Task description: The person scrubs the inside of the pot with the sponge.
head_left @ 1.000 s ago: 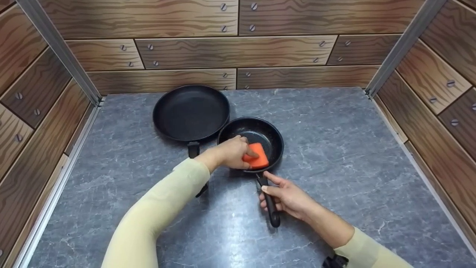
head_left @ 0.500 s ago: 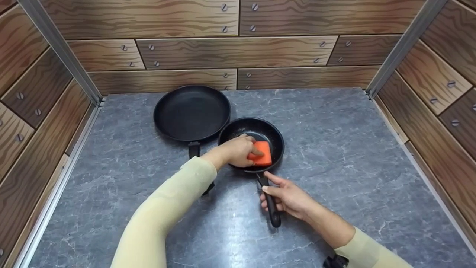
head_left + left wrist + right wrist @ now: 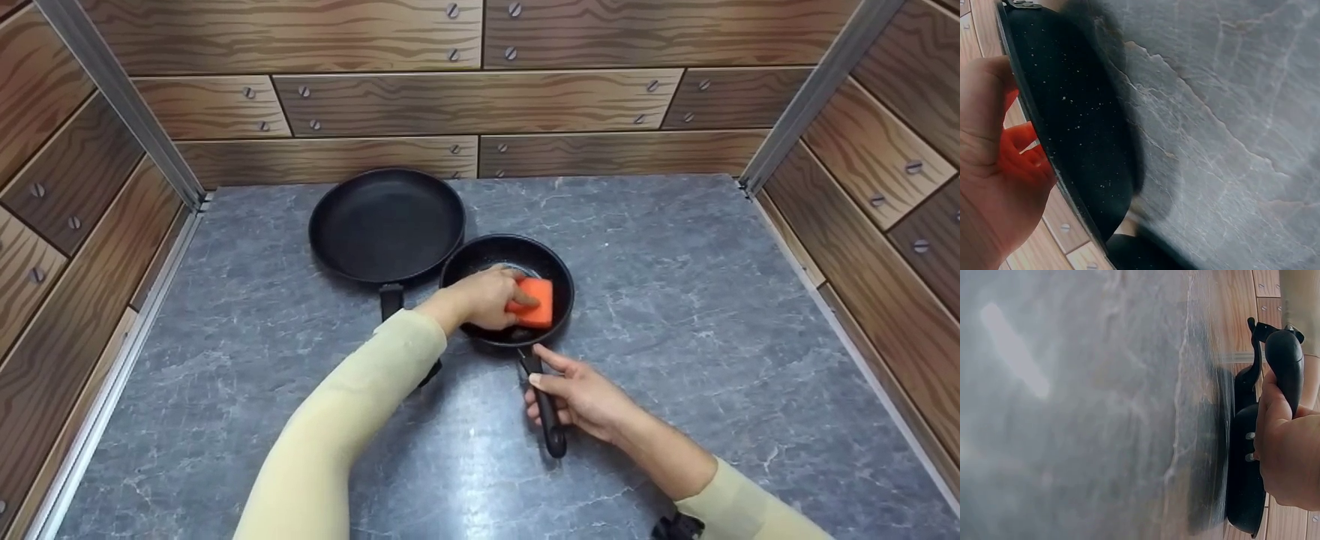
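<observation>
In the head view a small black frying pan [image 3: 495, 251] sits mid-table, its handle [image 3: 553, 431] pointing toward me. My right hand [image 3: 589, 397] grips that handle near the pan's rim; the right wrist view shows the fingers [image 3: 1275, 402] curled round it. Inside the pan, my left hand [image 3: 487, 298] holds an orange sponge [image 3: 538, 309] against the right part of the base. From the left wrist view, the speckled outer wall [image 3: 1072, 112] of the pan hides the fingertips and most of the sponge.
A larger black frying pan [image 3: 386, 225] stands behind and to the left, close against the small one. My left forearm [image 3: 352, 397] crosses over its handle [image 3: 391, 300]. Wood-patterned walls [image 3: 480, 101] enclose the grey marbled table [image 3: 712, 315] at the back and sides.
My left hand has slid the sponge rightward and slightly away from me across the pan's inside. The right hand and both pans stay in place.
</observation>
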`<state>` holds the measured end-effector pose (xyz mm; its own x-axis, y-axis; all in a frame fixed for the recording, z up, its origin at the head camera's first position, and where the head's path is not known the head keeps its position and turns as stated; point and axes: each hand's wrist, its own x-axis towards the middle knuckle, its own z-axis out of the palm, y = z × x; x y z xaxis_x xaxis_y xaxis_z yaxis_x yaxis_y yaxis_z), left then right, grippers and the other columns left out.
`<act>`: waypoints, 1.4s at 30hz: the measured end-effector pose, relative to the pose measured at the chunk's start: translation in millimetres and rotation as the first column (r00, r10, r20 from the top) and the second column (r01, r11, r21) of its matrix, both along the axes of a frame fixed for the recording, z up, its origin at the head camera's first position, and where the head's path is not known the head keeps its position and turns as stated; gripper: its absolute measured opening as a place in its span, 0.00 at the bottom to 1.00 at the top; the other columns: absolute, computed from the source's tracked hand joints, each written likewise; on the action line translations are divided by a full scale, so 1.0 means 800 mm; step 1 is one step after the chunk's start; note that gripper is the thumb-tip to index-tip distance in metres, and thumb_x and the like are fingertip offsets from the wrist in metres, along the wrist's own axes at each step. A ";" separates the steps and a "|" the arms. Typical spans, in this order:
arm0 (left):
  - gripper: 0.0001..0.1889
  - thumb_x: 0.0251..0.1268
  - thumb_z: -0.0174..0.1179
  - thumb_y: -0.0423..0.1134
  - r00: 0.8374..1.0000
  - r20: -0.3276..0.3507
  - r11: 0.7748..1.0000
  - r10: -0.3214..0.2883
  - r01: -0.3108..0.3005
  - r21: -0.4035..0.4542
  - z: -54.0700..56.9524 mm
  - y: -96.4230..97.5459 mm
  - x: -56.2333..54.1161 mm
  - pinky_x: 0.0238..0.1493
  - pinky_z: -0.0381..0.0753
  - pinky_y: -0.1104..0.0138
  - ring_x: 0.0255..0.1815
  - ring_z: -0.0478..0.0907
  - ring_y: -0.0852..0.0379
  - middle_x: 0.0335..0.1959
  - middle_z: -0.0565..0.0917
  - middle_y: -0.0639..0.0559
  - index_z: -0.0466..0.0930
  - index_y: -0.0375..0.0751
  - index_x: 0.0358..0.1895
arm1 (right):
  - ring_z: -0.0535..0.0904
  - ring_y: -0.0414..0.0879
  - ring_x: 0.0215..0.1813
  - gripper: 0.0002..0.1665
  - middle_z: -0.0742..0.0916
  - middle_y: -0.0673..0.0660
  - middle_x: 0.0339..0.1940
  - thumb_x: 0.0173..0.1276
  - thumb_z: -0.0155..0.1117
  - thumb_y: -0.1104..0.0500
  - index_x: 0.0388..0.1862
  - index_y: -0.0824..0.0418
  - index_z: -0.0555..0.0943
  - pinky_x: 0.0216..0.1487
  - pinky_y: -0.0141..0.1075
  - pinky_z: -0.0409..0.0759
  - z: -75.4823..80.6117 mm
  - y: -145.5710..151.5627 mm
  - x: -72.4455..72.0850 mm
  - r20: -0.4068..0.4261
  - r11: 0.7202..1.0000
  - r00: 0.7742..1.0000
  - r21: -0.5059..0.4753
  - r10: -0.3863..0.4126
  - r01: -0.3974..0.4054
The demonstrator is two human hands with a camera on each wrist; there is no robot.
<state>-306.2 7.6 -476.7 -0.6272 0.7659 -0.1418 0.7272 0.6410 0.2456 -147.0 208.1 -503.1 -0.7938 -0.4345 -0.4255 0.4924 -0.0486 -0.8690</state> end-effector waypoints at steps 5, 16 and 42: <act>0.26 0.72 0.66 0.48 0.999 -0.034 1.000 0.001 -0.001 0.006 -0.002 0.004 -0.005 0.78 0.63 0.57 0.79 0.65 0.44 0.79 0.70 0.42 0.81 0.62 0.72 | 0.88 0.45 0.35 0.48 0.87 0.59 0.37 0.83 0.58 0.60 0.90 0.57 0.42 0.45 0.43 0.90 0.001 0.002 0.000 -0.005 1.000 1.000 0.002 -0.008 0.008; 0.28 0.72 0.65 0.56 0.993 -0.111 0.998 0.047 -0.052 -0.043 -0.009 0.006 -0.011 0.72 0.71 0.50 0.72 0.69 0.43 0.75 0.72 0.42 0.78 0.65 0.74 | 0.88 0.45 0.35 0.48 0.87 0.59 0.36 0.84 0.58 0.60 0.90 0.57 0.42 0.44 0.42 0.90 -0.001 -0.001 0.003 -0.006 1.000 1.000 0.006 -0.010 0.010; 0.28 0.70 0.66 0.57 0.976 -0.190 0.988 0.106 -0.124 -0.088 -0.008 0.000 -0.022 0.68 0.72 0.48 0.67 0.71 0.41 0.67 0.75 0.41 0.79 0.65 0.73 | 0.88 0.44 0.34 0.48 0.87 0.58 0.35 0.83 0.57 0.61 0.90 0.60 0.41 0.44 0.41 0.90 -0.003 -0.003 0.004 -0.018 0.999 0.999 -0.041 -0.030 0.029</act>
<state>-323.5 7.7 -483.0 -0.7325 0.6752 -0.0872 0.6741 0.7372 0.0459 -143.8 205.4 -505.5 -0.8140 -0.4272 -0.3935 0.4744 -0.0981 -0.8748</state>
